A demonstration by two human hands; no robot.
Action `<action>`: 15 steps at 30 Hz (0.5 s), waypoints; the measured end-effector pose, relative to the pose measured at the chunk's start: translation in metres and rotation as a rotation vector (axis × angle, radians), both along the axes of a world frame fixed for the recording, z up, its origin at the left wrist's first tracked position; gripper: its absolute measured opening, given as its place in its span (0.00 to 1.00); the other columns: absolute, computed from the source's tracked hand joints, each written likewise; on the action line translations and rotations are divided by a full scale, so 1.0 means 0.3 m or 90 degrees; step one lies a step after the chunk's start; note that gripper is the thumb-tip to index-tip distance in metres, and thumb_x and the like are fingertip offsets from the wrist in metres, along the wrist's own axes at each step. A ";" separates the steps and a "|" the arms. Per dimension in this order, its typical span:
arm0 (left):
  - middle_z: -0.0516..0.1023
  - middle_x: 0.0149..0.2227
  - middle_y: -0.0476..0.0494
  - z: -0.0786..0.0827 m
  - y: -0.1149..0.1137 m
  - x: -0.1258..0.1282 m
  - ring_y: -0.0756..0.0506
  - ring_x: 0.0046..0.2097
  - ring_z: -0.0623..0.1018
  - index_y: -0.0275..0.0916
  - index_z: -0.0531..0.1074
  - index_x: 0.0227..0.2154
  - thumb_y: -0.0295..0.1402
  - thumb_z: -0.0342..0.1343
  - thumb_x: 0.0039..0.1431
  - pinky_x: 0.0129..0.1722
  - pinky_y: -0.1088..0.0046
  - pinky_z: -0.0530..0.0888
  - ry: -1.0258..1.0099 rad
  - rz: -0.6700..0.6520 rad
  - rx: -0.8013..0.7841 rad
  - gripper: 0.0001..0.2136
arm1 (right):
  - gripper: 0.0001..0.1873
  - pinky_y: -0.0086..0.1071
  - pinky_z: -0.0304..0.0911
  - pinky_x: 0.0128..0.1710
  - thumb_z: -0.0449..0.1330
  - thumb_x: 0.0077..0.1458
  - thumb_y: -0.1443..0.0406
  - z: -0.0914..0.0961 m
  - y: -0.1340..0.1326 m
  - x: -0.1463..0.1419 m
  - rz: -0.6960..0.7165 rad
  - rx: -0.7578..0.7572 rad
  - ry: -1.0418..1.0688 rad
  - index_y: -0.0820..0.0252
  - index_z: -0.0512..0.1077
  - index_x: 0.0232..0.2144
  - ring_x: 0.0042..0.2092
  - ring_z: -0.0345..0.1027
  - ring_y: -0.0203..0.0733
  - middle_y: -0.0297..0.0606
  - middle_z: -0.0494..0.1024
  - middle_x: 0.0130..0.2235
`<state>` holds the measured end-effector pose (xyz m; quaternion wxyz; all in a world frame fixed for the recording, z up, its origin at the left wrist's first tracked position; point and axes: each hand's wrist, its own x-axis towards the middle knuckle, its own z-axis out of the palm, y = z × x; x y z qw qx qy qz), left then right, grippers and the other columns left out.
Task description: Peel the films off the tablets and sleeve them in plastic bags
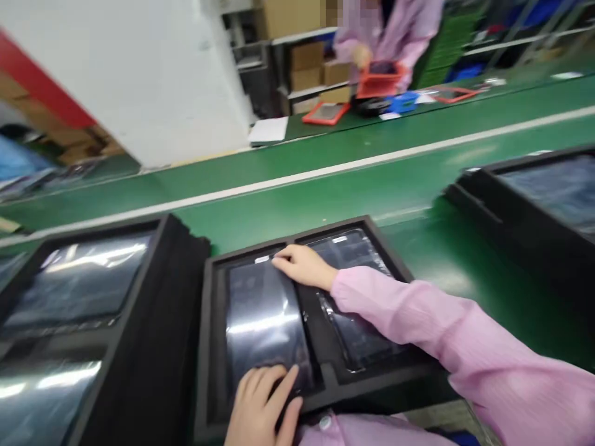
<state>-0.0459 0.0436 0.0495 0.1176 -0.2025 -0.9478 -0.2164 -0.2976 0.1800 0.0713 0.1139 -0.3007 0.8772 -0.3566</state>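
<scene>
Across the middle of the frame, the green conveyor bench [297, 210] gives a hand room to pass above the black foam tray [288, 238]. That tray's raised walls block sideways moves toward the matching foam tray [181, 297] just beside it at lower left. The right sleeve [418, 316] lies across the tray's right side, and another foam tray [525, 229] stands at the right edge.

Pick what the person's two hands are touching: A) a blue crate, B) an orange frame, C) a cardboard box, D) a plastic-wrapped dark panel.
D: the left hand and right hand both rest on the glossy wrapped panel lying in the black foam tray.
</scene>
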 end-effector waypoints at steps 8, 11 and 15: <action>0.80 0.52 0.44 0.036 0.088 -0.081 0.45 0.55 0.77 0.36 0.75 0.50 0.32 0.50 0.68 0.65 0.62 0.69 -0.143 -0.045 0.172 0.13 | 0.14 0.32 0.65 0.33 0.58 0.56 0.65 0.028 -0.037 -0.034 -0.001 -0.008 -0.031 0.62 0.81 0.41 0.30 0.73 0.39 0.38 0.83 0.33; 0.79 0.56 0.45 0.025 0.062 -0.085 0.46 0.61 0.73 0.34 0.74 0.51 0.34 0.50 0.68 0.67 0.65 0.64 -0.183 -0.080 0.178 0.15 | 0.13 0.32 0.66 0.29 0.61 0.54 0.59 0.043 -0.021 -0.046 0.028 -0.072 -0.067 0.60 0.81 0.37 0.28 0.72 0.38 0.38 0.82 0.30; 0.78 0.57 0.41 0.012 0.034 -0.101 0.44 0.63 0.72 0.30 0.74 0.51 0.34 0.50 0.68 0.67 0.64 0.64 -0.219 -0.120 0.186 0.16 | 0.13 0.36 0.69 0.34 0.67 0.49 0.54 0.060 0.003 -0.079 0.029 -0.095 -0.130 0.57 0.81 0.29 0.31 0.74 0.42 0.39 0.82 0.30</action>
